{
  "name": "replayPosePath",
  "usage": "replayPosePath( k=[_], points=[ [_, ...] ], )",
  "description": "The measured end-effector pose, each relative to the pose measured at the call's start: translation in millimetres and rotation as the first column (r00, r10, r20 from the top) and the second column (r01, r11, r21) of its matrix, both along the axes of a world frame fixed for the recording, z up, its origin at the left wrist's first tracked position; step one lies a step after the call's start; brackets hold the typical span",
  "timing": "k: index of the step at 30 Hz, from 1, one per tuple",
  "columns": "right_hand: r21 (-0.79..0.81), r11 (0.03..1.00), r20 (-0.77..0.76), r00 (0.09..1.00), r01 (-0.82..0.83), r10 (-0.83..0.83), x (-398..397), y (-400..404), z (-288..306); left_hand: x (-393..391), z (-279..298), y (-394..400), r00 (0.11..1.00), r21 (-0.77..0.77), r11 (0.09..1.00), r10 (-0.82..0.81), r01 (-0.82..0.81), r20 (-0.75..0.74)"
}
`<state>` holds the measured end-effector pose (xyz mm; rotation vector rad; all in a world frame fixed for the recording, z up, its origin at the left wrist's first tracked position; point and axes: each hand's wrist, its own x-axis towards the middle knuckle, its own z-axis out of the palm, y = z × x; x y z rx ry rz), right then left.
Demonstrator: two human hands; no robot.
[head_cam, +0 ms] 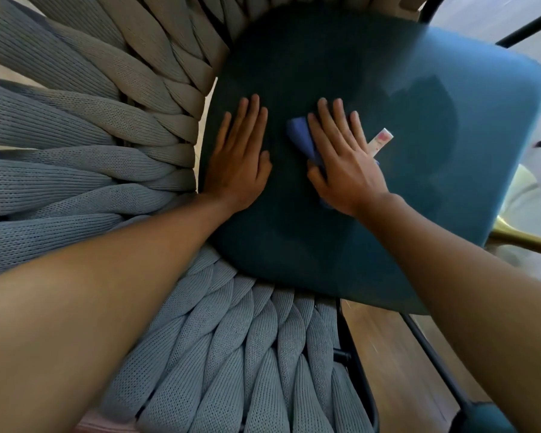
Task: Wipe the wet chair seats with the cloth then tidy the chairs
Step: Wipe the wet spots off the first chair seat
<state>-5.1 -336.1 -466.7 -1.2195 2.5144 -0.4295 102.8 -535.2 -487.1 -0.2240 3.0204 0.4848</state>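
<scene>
A dark teal seat cushion (372,214) fills the middle of the view, with a darker wet patch (425,132) toward its right side. My left hand (239,154) lies flat on the cushion's left part, fingers straight. My right hand (344,160) presses flat on a blue cloth (300,139), which shows past my fingers and thumb. A white label with a pink mark (381,140) sticks out from under my right hand. Thick grey woven ropes (75,145) of the chair's back and sides wrap around the cushion.
The chair's black metal frame (353,364) runs down at the lower right over a wooden floor (397,364). A gold-coloured leg (525,239) and pale floor lie at the right edge. Another teal object (487,417) sits at the bottom right.
</scene>
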Motion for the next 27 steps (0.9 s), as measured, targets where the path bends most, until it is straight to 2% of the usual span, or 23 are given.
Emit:
replayPosePath(
  k=[8, 13, 17, 19, 21, 23, 25, 27],
  points=[
    [-0.169, 0.985, 0.136, 0.990, -0.019, 0.043, 40, 13, -3, 0, 4, 2, 0.999, 0.033, 0.999, 0.012, -0.013, 0.038],
    [-0.265, 0.956, 0.239, 0.952, -0.123, 0.189, 74, 34, -5, -2, 11, 4, 0.997, 0.033, 0.999, 0.029, -0.031, 0.075],
    [-0.274, 0.947, 0.326, 0.910, -0.167, 0.255, 92, 46, 7, 1, 22, 6, 0.992, 0.097, 0.994, 0.045, -0.056, 0.118],
    [-0.219, 0.971, 0.454, 0.871, -0.095, 0.188, 97, 49, 22, 5, 31, 12, 0.991, 0.132, 0.990, 0.028, -0.046, 0.133],
    [-0.114, 0.990, 0.598, 0.802, 0.080, 0.005, 98, 53, 44, 12, 44, 19, 0.989, 0.162, 0.987, -0.008, -0.016, 0.145],
    [-0.005, 0.966, 0.697, 0.693, 0.259, -0.182, 98, 59, 66, 21, 61, 28, 0.982, 0.199, 0.980, -0.032, -0.006, 0.188],
    [0.084, 0.932, 0.754, 0.589, 0.353, -0.291, 96, 65, 91, 29, 86, 43, 0.948, 0.283, 0.955, -0.001, -0.094, 0.317],
    [0.143, 0.903, 0.772, 0.526, 0.404, -0.357, 97, 75, 119, 32, 119, 63, 0.826, 0.328, 0.893, 0.080, -0.308, 0.558]
  ],
)
